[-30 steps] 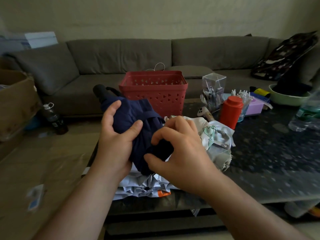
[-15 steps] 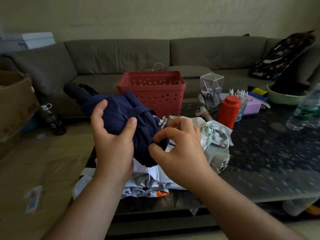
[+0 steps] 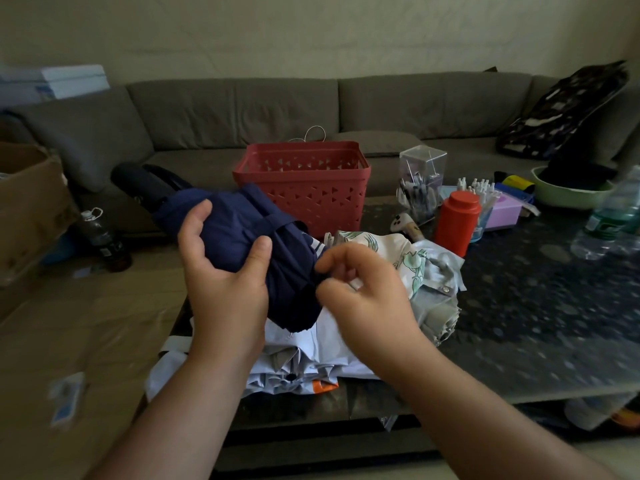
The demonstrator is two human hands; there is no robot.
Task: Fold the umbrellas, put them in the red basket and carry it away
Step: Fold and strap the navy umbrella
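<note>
Our left hand point(image 3: 225, 282) wraps the navy umbrella point(image 3: 256, 247) from below, thumb up on the near side and fingers curled over the far side of the bundled cloth, forearm rising from the bottom left of the view. We hold the umbrella lifted above the table, tilted so that its black handle point(image 3: 138, 181) points up and away to the left while the loose lower end of the canopy hangs toward us. A navy strap runs round the cloth just right of our thumb.

Our right hand point(image 3: 363, 289) sits just beside the umbrella's lower end, fingers bent inward with the thumb and forefinger drawn near each other. It is blurred, and we cannot tell whether it pinches any cloth or merely hovers at the edge of it. The right forearm comes in from the bottom right.

Below the navy umbrella lies a white umbrella point(image 3: 304, 362), crumpled on the near corner of the dark table point(image 3: 519, 323), and a pale leaf-printed umbrella point(image 3: 415, 268) lies just to the right of it. Farther back on the table stands the red basket point(image 3: 304, 188), upright, with nothing showing inside it from our angle. To its right stands a red bottle point(image 3: 457, 223), and a grey sofa point(image 3: 242, 109) runs behind.
</note>
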